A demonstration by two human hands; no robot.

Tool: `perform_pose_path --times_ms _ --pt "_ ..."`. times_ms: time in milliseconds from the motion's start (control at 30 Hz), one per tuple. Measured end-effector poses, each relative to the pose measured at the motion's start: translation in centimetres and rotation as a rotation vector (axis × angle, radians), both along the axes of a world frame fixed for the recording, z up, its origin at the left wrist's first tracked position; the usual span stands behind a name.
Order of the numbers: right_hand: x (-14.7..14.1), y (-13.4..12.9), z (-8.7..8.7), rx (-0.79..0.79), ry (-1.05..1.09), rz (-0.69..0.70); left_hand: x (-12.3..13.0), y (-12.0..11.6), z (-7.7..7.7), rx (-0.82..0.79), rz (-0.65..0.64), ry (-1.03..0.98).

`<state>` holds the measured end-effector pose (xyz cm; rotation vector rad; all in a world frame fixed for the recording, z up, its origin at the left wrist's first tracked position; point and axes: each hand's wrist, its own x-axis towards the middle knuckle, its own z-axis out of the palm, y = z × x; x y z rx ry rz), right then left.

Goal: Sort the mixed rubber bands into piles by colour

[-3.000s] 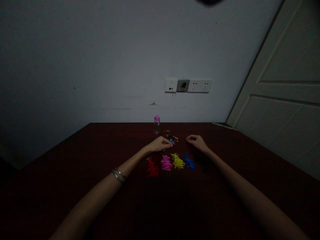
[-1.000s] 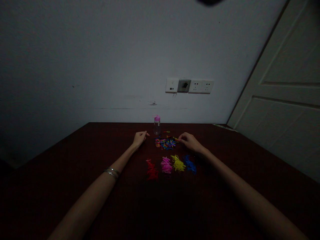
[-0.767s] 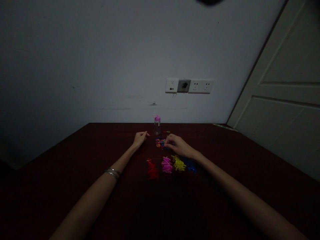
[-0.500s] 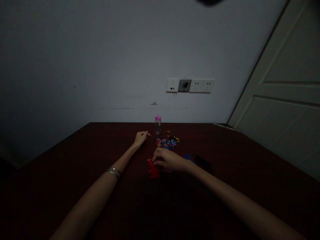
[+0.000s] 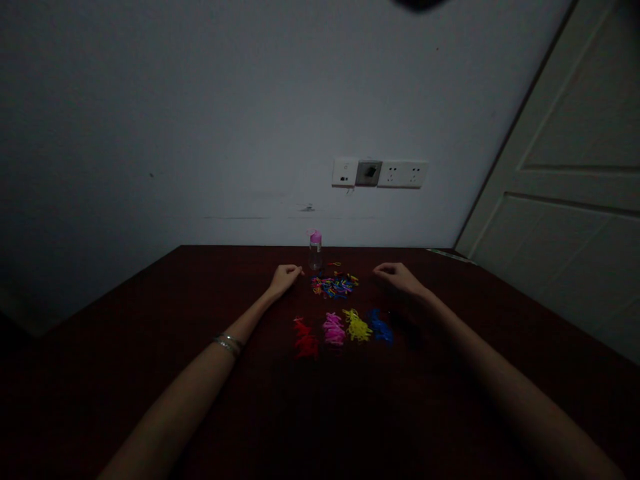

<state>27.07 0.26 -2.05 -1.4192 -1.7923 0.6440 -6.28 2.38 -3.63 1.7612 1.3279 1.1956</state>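
A mixed heap of small coloured bands, which look like hair ties [image 5: 336, 287], lies on the dark table between my hands. My left hand [image 5: 285, 279] rests just left of it, fingers pressed together. To the right of the heap is my right hand [image 5: 397, 277], fingers curled in and apart from the heap. Whatever either hand may hold is too dark and small to see. Nearer me, single-colour piles stand in a row: red bands [image 5: 305, 340], pink bands [image 5: 334, 329], yellow bands [image 5: 357, 325] and blue bands [image 5: 381, 327]. A black pile [image 5: 406, 327] is faint at the row's right end.
Behind the heap stands a clear bottle with a pink cap [image 5: 315, 251], and a loose band [image 5: 334, 264] lies beside it. The table [image 5: 225, 267] meets a grey wall with several sockets [image 5: 380, 173]. A panelled door [image 5: 565, 200] is at the right.
My right hand has left the red pile and moved right and farther away, beside the mixed heap. The pink and yellow piles it covered now show. My left hand has barely moved.
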Motion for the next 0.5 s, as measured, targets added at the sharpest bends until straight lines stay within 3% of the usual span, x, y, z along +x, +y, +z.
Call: perform_pose_path --times_ms 133,267,500 --pt "3.0 0.8 -1.9 0.03 0.008 -0.119 0.4 -0.5 0.2 0.025 -0.056 0.082" --pt "4.0 1.0 -3.2 0.056 -0.021 -0.182 0.3 -0.4 0.0 -0.007 -0.116 0.143" --pt "4.2 0.8 -3.6 0.08 -0.069 -0.223 0.3 -0.1 0.1 0.085 -0.171 0.275"
